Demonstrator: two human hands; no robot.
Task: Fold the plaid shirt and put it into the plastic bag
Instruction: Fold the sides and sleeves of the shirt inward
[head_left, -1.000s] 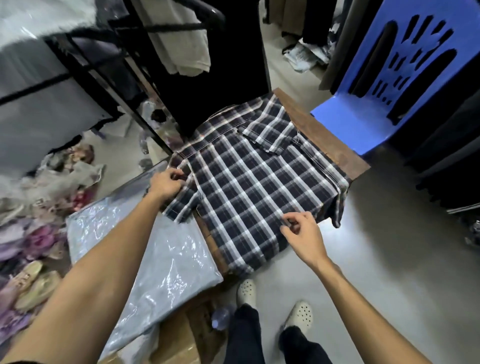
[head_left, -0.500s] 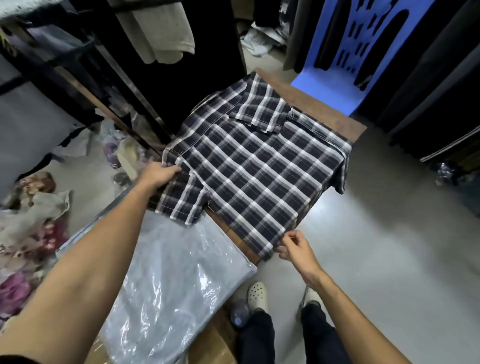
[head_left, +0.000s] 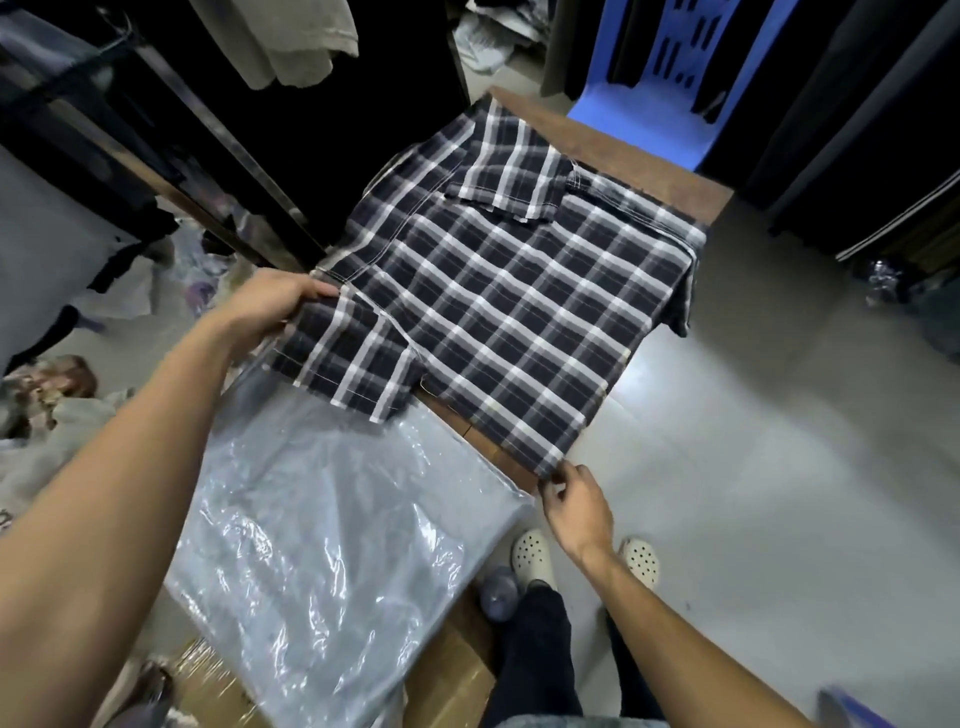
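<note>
**Two corners held so the plaid shirt stays flat for its next fold**

The plaid shirt (head_left: 498, 291) lies spread on the brown tabletop (head_left: 670, 176), back side up, with the collar at the far end. It is not yet a compact packet: the short sleeve (head_left: 353, 364) sticks out below the left fingers and hangs over the edge of the tabletop onto the plastic bag (head_left: 322, 530).

The left hand (head_left: 275, 304) rests at the shoulder seam. Its fingers (head_left: 324, 292) are pressed together and lie flat on the cloth edge; whether the thumb goes under the fabric I cannot tell. I judge that this hand anchors the shoulder, so the body of the shirt does not slide when the other side is pulled.

The right hand (head_left: 574, 506) is at the near bottom corner of the hem. Its fingers (head_left: 563, 473) pinch that corner lightly, just at the place where the hem reaches the tabletop's near edge. This grip probably tensions the cloth, which removes wrinkles before folding.

The plastic bag lies just beside the left fingers and toward the person, on a cardboard box (head_left: 457, 670) (it seems to contain already something grey, or it is only grey itself, this is not clear). Keeping it so near is sensible, because the folded shirt then travels only a short way.

By my judgement the task is in its early part: the sleeve must be folded in first.
</note>
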